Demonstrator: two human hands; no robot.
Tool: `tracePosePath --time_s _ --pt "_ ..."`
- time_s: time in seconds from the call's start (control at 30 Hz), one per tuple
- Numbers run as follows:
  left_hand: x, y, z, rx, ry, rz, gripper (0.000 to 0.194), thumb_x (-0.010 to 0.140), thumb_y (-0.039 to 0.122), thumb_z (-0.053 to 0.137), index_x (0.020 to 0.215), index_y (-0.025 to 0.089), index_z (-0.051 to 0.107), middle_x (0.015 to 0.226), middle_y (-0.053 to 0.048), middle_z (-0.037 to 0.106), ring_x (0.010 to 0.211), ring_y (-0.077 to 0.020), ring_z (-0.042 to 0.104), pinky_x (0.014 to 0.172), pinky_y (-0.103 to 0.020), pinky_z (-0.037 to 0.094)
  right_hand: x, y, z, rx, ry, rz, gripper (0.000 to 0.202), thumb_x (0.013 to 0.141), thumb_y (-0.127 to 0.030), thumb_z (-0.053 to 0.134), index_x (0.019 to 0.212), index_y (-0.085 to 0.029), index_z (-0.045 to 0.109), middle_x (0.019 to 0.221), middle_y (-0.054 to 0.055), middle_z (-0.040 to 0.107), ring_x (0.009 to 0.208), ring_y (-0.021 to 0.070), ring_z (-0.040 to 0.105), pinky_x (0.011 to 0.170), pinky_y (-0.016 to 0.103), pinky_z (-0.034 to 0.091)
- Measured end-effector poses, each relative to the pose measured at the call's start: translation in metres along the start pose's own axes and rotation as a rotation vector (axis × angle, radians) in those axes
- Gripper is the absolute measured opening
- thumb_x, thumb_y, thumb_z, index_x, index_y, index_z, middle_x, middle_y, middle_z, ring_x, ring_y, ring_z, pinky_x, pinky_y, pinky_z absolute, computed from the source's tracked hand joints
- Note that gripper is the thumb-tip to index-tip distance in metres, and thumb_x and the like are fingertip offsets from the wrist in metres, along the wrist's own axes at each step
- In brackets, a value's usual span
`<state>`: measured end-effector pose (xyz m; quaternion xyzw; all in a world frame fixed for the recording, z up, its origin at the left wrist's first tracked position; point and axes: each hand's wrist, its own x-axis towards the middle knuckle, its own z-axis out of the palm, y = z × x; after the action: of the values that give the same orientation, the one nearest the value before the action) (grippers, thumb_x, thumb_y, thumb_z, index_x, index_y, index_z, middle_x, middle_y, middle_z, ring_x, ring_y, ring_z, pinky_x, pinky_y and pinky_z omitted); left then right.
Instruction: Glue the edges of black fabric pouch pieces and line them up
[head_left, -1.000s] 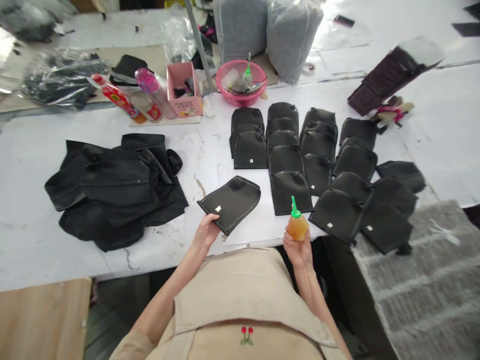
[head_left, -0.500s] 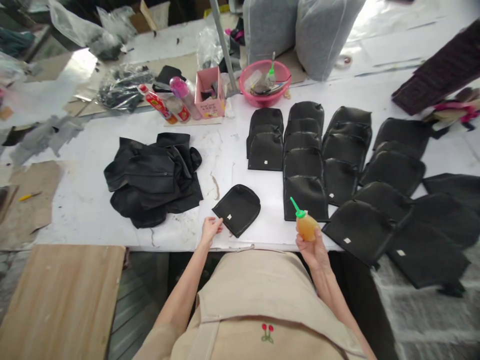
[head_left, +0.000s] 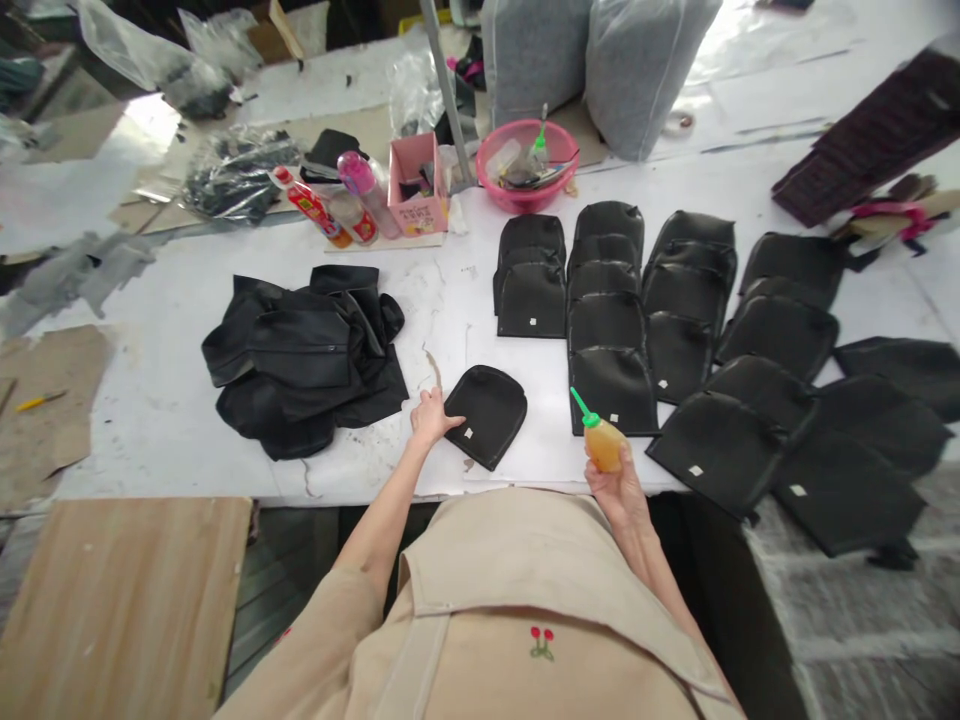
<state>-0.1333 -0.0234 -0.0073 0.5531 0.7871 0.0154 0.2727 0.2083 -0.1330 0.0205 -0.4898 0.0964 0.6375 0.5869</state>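
Observation:
My right hand [head_left: 616,490] is wrapped round the lower part of a squeeze bottle [head_left: 604,446] of amber liquid. The bottle's green nozzle points up and left, above the table edge. At the left edge of a single black leather-like piece [head_left: 489,415], rounded on one side and with a small white tag, is my left hand [head_left: 430,418]. Its thumb is stretched onto the piece, apart from the other fingers, which lie beside the edge. Left of this hand lies a heap of loose black pieces [head_left: 300,360].
Overlapping rows of similar black pieces [head_left: 611,385] cover the table's right side. Behind stand a pink basin [head_left: 491,190] with tools, a pink box [head_left: 420,215], bottles [head_left: 307,205] and grey wrapped bundles [head_left: 536,60]. A metal pole [head_left: 446,90] rises there. A wooden board [head_left: 120,600] is at lower left.
My left hand has moved up and slightly right, from the piece's lower left corner to its left edge. The piece has shifted slightly right and turned a little. The bottle has tilted slightly further left.

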Motion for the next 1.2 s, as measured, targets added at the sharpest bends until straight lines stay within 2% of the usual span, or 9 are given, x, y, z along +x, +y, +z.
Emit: tracePosePath --time_s 0.17,0.3,0.4,0.47,0.63,0.8,0.9,1.07,1.2 --pt "0.01 -0.009 0.003 -0.277 -0.055 -0.116 0.055 0.042 0.032 0.089 0.083 0.023 0.055 0.084 -0.007 0.071 0.1 -0.0321 0.068 0.082 -0.034 0.046 -0.003 0.002 -0.005 0.033 0.029 -0.027 0.04 0.067 -0.042 0.086 0.099 -0.024 0.068 0.1 0.001 0.073 0.083 0.0149 0.07 0.049 0.017 0.055" --pt "0.008 -0.013 0.0 -0.485 -0.264 -0.1 0.03 0.048 0.031 0.08 0.07 0.02 0.063 0.067 -0.003 0.069 0.074 -0.0255 0.068 0.067 -0.031 0.049 -0.01 -0.001 -0.011 0.042 0.043 -0.074 0.044 0.066 -0.045 0.086 0.099 -0.023 0.067 0.096 0.002 0.073 0.075 0.0136 0.068 0.046 0.017 0.053" --pt "-0.002 -0.007 -0.005 -0.654 -0.346 -0.083 0.027 0.05 0.03 0.074 0.073 0.016 0.068 0.068 -0.003 0.071 0.066 -0.0217 0.066 0.062 -0.029 0.051 -0.013 -0.009 -0.021 0.017 0.066 -0.121 0.045 0.067 -0.051 0.084 0.097 -0.023 0.067 0.087 0.001 0.072 0.064 0.012 0.064 0.043 0.018 0.051" --pt "-0.01 0.001 -0.01 -0.718 -0.369 -0.09 0.029 0.049 0.028 0.074 0.074 0.015 0.069 0.07 -0.003 0.072 0.067 -0.0211 0.066 0.063 -0.029 0.052 -0.015 -0.016 -0.03 0.003 0.079 -0.15 0.046 0.068 -0.054 0.082 0.097 -0.023 0.067 0.084 0.001 0.071 0.059 0.0115 0.062 0.041 0.019 0.049" --pt "-0.031 0.028 -0.023 -0.871 -0.378 -0.045 0.042 0.047 0.026 0.079 0.087 0.015 0.07 0.084 -0.005 0.075 0.081 -0.0243 0.069 0.077 -0.035 0.057 -0.022 -0.042 -0.051 0.079 0.124 -0.267 0.044 0.068 -0.052 0.083 0.098 -0.023 0.067 0.089 0.001 0.072 0.07 0.0128 0.066 0.045 0.018 0.05" --pt "-0.049 0.07 -0.026 -0.947 -0.391 0.048 0.051 0.049 0.028 0.083 0.096 0.016 0.07 0.091 -0.006 0.075 0.093 -0.0273 0.069 0.083 -0.036 0.056 -0.03 -0.065 -0.067 0.143 0.139 -0.334 0.044 0.067 -0.052 0.084 0.097 -0.024 0.068 0.086 -0.001 0.071 0.065 0.0108 0.062 0.044 0.017 0.048" --pt "-0.059 0.104 -0.011 -1.009 -0.451 0.119 0.049 0.052 0.026 0.083 0.098 0.016 0.069 0.092 -0.006 0.074 0.092 -0.0254 0.068 0.082 -0.034 0.056 -0.034 -0.076 -0.076 0.18 0.136 -0.373 0.041 0.068 -0.051 0.083 0.096 -0.024 0.069 0.086 0.0 0.071 0.063 0.01 0.06 0.044 0.017 0.047" --pt "-0.072 0.165 0.034 -1.102 -0.574 0.24 0.053 0.054 0.025 0.081 0.105 0.016 0.067 0.1 -0.005 0.073 0.096 -0.0243 0.066 0.084 -0.032 0.054 -0.039 -0.093 -0.093 0.183 0.16 -0.392 0.042 0.069 -0.053 0.081 0.097 -0.024 0.069 0.083 0.0 0.072 0.055 0.0081 0.055 0.042 0.017 0.044" --pt "-0.082 0.202 0.067 -1.158 -0.67 0.273 0.057 0.056 0.027 0.081 0.109 0.017 0.064 0.107 -0.005 0.072 0.101 -0.0244 0.065 0.088 -0.033 0.052 -0.044 -0.104 -0.107 0.162 0.195 -0.397 0.043 0.069 -0.056 0.081 0.097 -0.025 0.069 0.081 0.001 0.071 0.053 0.0085 0.054 0.041 0.018 0.044"
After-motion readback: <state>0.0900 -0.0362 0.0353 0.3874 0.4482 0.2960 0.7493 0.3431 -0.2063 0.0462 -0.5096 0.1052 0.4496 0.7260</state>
